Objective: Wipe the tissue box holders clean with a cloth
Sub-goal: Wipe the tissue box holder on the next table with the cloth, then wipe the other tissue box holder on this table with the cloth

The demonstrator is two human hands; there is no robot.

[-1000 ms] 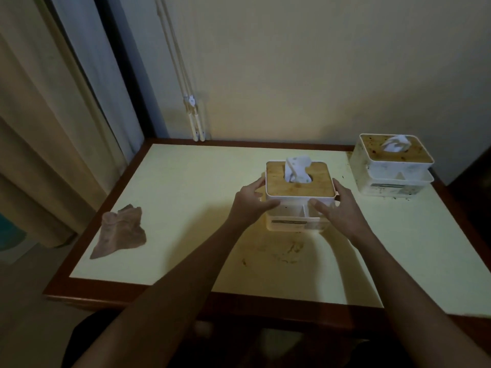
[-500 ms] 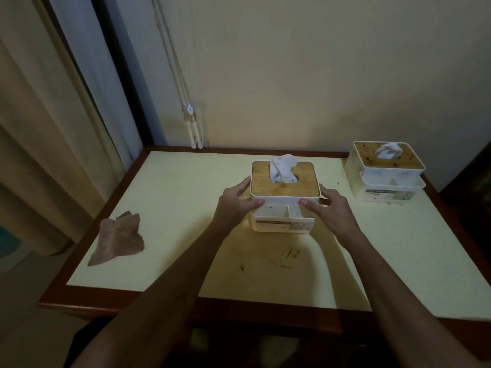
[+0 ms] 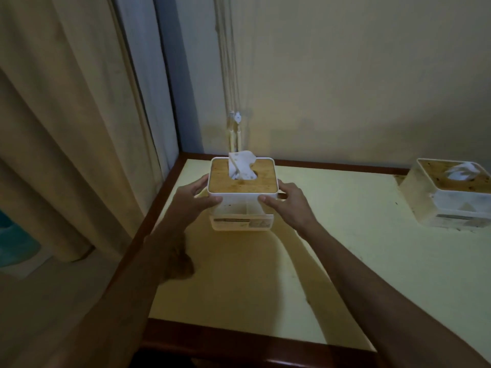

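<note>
A white tissue box holder (image 3: 243, 208) with a wooden lid and a tissue sticking out is held between both hands, over the table's far left part. My left hand (image 3: 192, 199) grips its left side and my right hand (image 3: 288, 204) grips its right side. A second holder (image 3: 451, 203) of the same kind, speckled with dirt, stands at the right edge of the view. The brown cloth (image 3: 182, 264) lies on the table's left side, mostly hidden behind my left forearm.
The pale yellow table (image 3: 358, 248) has a dark wooden rim and a stained patch in front of the held holder. Beige curtains (image 3: 66, 128) hang at the left, and blind cords (image 3: 235, 123) hang down the wall behind the table's corner.
Both hands have carried the holder to the left, toward the table's left edge. The view has swung left, so the second holder now sits at the right border.
</note>
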